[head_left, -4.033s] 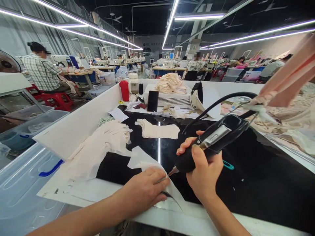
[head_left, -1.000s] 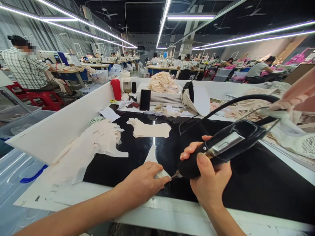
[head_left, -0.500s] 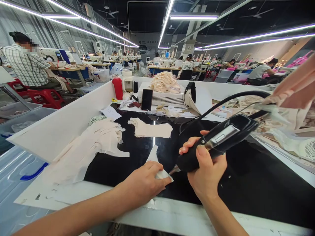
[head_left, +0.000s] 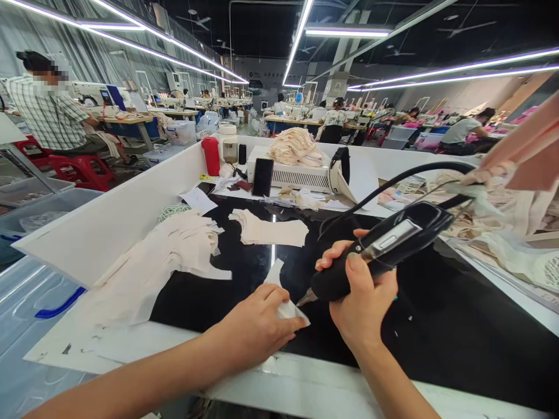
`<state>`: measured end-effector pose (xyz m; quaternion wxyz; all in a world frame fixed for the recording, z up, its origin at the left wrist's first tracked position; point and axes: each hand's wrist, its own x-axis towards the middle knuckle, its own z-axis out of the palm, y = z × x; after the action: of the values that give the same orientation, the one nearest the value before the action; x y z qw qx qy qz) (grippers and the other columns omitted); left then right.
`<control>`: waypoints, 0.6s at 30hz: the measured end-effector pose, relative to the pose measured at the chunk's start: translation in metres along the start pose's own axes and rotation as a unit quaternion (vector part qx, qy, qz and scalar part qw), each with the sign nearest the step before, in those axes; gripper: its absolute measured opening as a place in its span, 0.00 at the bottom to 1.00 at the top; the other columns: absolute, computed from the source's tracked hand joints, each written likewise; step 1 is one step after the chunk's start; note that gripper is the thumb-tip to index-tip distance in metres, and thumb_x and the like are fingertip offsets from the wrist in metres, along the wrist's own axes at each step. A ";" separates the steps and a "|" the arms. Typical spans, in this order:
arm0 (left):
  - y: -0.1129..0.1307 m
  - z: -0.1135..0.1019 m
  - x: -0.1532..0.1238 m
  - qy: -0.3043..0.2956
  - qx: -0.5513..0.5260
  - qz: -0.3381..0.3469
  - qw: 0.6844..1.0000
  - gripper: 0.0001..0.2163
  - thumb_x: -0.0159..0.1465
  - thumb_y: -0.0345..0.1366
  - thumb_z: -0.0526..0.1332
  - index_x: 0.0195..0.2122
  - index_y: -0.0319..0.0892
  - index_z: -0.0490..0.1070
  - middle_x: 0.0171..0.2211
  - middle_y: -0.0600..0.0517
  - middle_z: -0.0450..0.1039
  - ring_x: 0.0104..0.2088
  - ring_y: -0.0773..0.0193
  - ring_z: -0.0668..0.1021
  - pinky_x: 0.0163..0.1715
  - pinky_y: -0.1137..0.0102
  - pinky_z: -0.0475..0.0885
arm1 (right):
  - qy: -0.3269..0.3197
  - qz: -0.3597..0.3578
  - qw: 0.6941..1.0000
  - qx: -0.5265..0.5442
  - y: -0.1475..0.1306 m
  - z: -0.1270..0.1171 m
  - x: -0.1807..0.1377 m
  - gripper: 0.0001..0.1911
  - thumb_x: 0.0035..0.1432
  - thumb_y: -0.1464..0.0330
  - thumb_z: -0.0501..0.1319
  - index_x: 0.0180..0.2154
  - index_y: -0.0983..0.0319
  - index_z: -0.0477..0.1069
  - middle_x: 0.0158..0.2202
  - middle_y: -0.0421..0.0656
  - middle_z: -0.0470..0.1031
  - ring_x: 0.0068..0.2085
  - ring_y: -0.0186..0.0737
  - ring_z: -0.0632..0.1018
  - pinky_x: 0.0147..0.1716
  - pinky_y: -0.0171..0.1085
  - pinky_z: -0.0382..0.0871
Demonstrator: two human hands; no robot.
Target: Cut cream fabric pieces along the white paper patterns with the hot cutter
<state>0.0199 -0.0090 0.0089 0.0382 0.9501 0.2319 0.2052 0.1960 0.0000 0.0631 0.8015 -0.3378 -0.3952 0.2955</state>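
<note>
A garment workshop under long ceiling light strips point(head_left: 301, 32): rows of sewing tables run to the far wall, with a co-worker in a checked shirt point(head_left: 46, 116) seated at far left beside red stools point(head_left: 81, 169). In the foreground lies a glossy black worktop point(head_left: 437, 331), edged in white and fenced on the left by a white partition point(head_left: 113, 218).

The person's left hand point(head_left: 257, 326) lies flat, fingers extended and pressing a small pale fabric piece point(head_left: 274, 274) onto the near part of the worktop. The right hand point(head_left: 362, 305) is clenched around the grip of a black corded cutting tool point(head_left: 379, 250), thumb on top, and the tool's metal tip touches the fabric piece just right of the left fingertips.

A sign on a far pillar point(head_left: 336, 86) is too small to read.

To the left spreads a heap of pale cut fabric point(head_left: 174, 250), with a smaller stack point(head_left: 268, 230) farther back. Along the far edge stand a red bottle point(head_left: 212, 156), a white-lidded jar point(head_left: 229, 144), a dark phone point(head_left: 263, 177) leaning on a white vented box point(head_left: 292, 173), and folded cloth point(head_left: 297, 145) on top of that box. Near left, a clear plastic bin point(head_left: 26, 343) with a blue handle has contents that cannot be made out.
</note>
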 end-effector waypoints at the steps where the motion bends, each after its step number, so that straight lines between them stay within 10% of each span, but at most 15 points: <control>1: 0.000 0.000 0.000 0.002 -0.001 0.002 1.000 0.14 0.74 0.37 0.61 0.58 0.48 0.76 0.51 0.40 0.69 0.55 0.50 0.73 0.55 0.58 0.76 | -0.001 -0.001 1.000 0.001 0.001 0.001 0.001 0.19 0.55 0.62 0.72 0.47 0.56 0.70 0.29 0.34 0.76 0.26 0.35 0.75 0.28 0.37 0.73; 18: 0.007 -0.006 -0.008 -0.007 -0.011 -0.006 1.000 0.12 0.74 0.36 0.60 0.55 0.37 0.72 0.51 0.41 0.73 0.55 0.51 0.75 0.58 0.58 0.75 | -0.021 0.015 1.000 -0.017 -0.006 -0.004 -0.012 0.20 0.57 0.63 0.72 0.48 0.56 0.70 0.31 0.35 0.76 0.27 0.34 0.76 0.30 0.37 0.74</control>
<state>0.0140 -0.0193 0.0128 0.0513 0.9497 0.2349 0.2008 0.1945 -0.0136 0.0605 0.7827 -0.3512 -0.4115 0.3078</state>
